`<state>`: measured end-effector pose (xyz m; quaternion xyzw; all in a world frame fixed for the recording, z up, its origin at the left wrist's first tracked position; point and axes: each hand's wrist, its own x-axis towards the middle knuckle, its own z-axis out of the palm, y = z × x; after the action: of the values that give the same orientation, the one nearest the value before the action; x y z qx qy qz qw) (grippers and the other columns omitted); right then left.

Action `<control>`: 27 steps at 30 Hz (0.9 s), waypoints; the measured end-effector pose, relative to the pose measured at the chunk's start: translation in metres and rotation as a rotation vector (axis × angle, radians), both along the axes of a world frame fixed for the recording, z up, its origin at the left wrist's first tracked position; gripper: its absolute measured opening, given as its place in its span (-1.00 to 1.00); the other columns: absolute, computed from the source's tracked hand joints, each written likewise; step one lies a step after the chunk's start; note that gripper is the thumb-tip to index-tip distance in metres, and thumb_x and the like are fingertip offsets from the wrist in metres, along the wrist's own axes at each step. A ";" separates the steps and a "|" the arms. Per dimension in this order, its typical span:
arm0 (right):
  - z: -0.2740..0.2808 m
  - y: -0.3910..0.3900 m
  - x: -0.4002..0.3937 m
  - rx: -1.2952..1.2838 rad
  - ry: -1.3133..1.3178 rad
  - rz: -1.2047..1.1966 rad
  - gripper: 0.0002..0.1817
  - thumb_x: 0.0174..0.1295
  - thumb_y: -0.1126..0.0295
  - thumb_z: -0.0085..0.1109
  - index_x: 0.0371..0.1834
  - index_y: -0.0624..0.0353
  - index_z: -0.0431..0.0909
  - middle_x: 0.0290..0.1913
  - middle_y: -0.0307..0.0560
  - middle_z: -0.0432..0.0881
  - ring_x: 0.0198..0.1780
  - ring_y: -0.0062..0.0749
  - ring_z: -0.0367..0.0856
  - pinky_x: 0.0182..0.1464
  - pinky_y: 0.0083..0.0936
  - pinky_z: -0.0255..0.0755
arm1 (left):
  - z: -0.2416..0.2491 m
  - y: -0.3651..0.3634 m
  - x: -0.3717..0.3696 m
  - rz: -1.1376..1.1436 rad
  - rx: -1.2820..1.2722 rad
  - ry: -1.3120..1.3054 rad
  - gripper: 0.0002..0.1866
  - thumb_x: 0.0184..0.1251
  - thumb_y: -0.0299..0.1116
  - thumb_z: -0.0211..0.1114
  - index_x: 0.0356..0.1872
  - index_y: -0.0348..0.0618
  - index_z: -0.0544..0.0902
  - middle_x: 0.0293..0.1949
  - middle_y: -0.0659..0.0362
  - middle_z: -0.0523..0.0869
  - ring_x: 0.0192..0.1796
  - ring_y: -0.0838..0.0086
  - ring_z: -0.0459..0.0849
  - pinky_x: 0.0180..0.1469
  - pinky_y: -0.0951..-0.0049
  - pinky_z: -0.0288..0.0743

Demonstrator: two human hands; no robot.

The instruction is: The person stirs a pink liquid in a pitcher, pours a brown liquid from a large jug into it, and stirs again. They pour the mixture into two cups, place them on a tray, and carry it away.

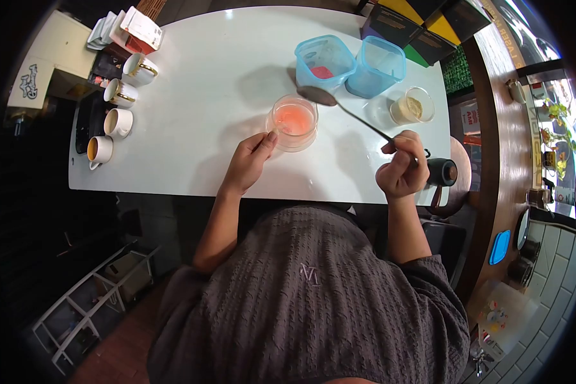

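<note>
A clear glass cup [293,142] with pinkish-orange liquid stands on the white table [198,83]. My left hand [248,160] is closed at the cup's near left side, thumb and fingers pinching what looks like its handle. In my right hand [404,165] is the handle of a long dark spoon [363,121]. The spoon's bowl hangs at the cup's far right side, above the table and in front of a blue plastic container [326,56] with something pink inside. Beside that stands a second blue container [379,67]. Farther right is a glass [412,106] with pale yellowish contents.
Several mugs [118,123] line the table's left edge, below stacked packets [141,31]. Black and yellow boxes [400,29] stand at the far right corner. A dark cylindrical object [440,171] is by the right edge, near my right wrist.
</note>
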<state>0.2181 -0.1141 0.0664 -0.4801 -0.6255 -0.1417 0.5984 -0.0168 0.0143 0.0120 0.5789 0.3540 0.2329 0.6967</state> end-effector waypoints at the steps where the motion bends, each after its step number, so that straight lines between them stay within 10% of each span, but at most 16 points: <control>1: 0.000 -0.003 0.002 -0.002 0.002 -0.011 -0.87 0.28 0.59 -0.14 -0.21 0.40 0.42 -0.47 -0.01 0.52 -0.51 -0.45 0.48 -0.47 -0.63 0.33 | 0.002 -0.001 0.003 -0.023 0.015 -0.001 -0.61 0.45 -0.12 0.04 -0.55 -0.14 0.42 -0.59 0.41 0.26 -0.49 0.71 0.17 -0.41 0.65 0.10; 4: 0.013 -0.011 0.010 0.174 0.371 -0.352 -0.82 0.32 0.54 -0.22 -0.22 0.39 0.42 -0.47 -0.05 0.50 -0.53 -0.54 0.42 -0.46 -0.69 0.31 | 0.000 -0.003 0.012 -0.076 0.028 -0.002 -0.62 0.46 -0.15 0.01 -0.55 -0.14 0.41 -0.59 0.38 0.28 -0.50 0.69 0.19 -0.40 0.63 0.11; 13: 0.014 -0.049 0.101 0.016 0.187 -0.932 -0.82 0.35 0.46 -0.08 -0.24 0.27 0.54 -0.61 -0.24 0.47 -0.57 -0.65 0.46 -0.51 -0.71 0.31 | -0.003 -0.016 0.044 -0.203 -0.016 -0.013 -0.62 0.46 -0.13 0.01 -0.54 -0.13 0.38 -0.57 0.38 0.27 -0.48 0.66 0.20 -0.37 0.62 0.10; 20: -0.010 -0.034 0.114 -0.205 0.101 -0.815 -0.88 0.27 0.51 0.00 -0.29 0.31 0.53 -0.50 0.05 0.57 -0.53 -0.24 0.56 -0.47 -0.46 0.40 | -0.004 -0.025 0.055 -0.232 0.020 0.002 -0.61 0.47 -0.13 0.00 -0.55 -0.12 0.37 -0.60 0.38 0.23 -0.48 0.65 0.17 -0.39 0.59 0.06; 27: -0.006 -0.034 0.115 -0.273 0.268 -0.864 -0.85 0.27 0.47 -0.01 -0.29 0.32 0.54 -0.54 0.01 0.59 -0.57 -0.30 0.57 -0.47 -0.44 0.41 | -0.007 -0.031 0.057 -0.207 -0.004 -0.002 -0.62 0.47 -0.15 -0.02 -0.55 -0.11 0.40 -0.60 0.39 0.23 -0.49 0.66 0.16 -0.40 0.60 0.05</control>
<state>0.3328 -0.1486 0.0604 -0.7849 -0.2986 -0.2308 0.4915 0.0402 -0.0168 0.0050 0.6106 0.2922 0.1592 0.7186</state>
